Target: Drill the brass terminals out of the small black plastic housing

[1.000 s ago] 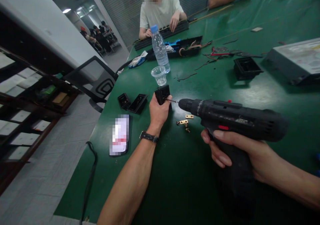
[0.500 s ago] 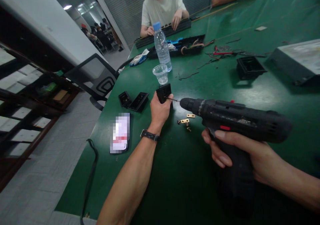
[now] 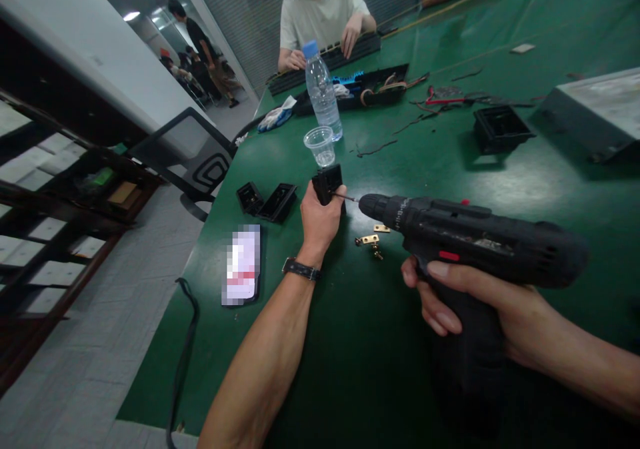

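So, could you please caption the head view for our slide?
Left hand holds black part; right hand points drill at it.

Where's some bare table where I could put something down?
Bare green table shows between the drill, the wire scraps and the square black tray. Another patch lies below the phone in the picture, between the strap and left forearm. It's crowded around the left hand: held black part, cup, bottle, brass plates and screws.
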Action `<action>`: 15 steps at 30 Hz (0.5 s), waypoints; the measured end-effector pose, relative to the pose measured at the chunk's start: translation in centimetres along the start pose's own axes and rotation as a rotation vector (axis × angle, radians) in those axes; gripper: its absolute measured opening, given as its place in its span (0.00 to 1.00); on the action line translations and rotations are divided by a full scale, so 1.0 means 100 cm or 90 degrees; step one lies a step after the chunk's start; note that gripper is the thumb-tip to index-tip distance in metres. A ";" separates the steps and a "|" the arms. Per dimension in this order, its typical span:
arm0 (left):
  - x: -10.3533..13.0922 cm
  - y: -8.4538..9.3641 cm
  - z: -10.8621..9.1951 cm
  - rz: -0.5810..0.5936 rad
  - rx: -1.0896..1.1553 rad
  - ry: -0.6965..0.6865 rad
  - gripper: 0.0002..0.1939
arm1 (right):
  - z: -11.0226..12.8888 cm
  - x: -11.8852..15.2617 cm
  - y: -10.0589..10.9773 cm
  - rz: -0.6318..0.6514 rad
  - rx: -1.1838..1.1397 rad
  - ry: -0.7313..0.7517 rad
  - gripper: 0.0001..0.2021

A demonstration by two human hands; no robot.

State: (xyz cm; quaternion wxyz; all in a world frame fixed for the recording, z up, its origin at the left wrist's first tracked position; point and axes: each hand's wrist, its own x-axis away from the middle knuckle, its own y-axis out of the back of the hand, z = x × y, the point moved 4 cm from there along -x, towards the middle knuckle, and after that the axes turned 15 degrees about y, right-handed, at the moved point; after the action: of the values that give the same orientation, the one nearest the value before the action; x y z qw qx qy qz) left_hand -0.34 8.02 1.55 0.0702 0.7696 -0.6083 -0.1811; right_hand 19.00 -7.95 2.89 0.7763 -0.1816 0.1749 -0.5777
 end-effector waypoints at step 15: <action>0.002 -0.001 -0.001 0.022 0.009 -0.001 0.16 | 0.010 0.000 0.007 0.041 0.137 0.014 0.12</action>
State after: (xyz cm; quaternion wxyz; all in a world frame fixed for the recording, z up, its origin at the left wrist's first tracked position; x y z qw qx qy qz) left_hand -0.12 7.88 1.60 0.0673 0.7595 -0.6227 -0.1757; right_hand 20.07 -7.65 3.46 0.8075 -0.0851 0.1264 -0.5698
